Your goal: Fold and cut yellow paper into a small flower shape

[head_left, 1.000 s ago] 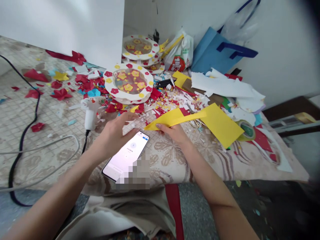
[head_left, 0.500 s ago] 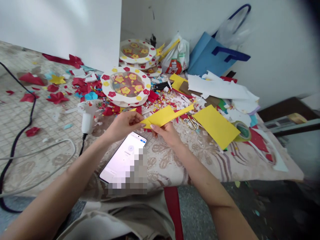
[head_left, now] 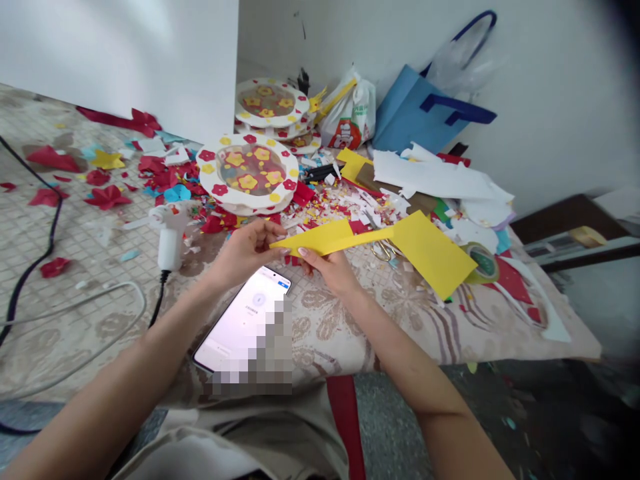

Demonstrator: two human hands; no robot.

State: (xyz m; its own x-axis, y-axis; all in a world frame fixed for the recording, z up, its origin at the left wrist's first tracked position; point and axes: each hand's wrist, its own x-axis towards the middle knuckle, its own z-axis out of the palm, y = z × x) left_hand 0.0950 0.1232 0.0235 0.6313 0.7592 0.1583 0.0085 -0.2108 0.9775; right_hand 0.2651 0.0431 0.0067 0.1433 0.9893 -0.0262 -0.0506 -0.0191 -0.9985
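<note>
- A person's left hand (head_left: 247, 250) and right hand (head_left: 327, 267) each pinch the near end of a folded yellow paper strip (head_left: 325, 238), held just above the worktop near its front edge.
- A lit phone (head_left: 240, 320) lies under the hands at the front edge.
- A larger yellow sheet (head_left: 433, 252) lies toward the right edge, scissors (head_left: 383, 250) beside it.
- Flower-decorated paper plates (head_left: 247, 173) sit farther back amid red and white scraps.

head cam only | sits up at the person's head, looks forward and down | close over both forearms, table (head_left: 350, 333) edge right below | far wall (head_left: 550, 100) up top | no second view
</note>
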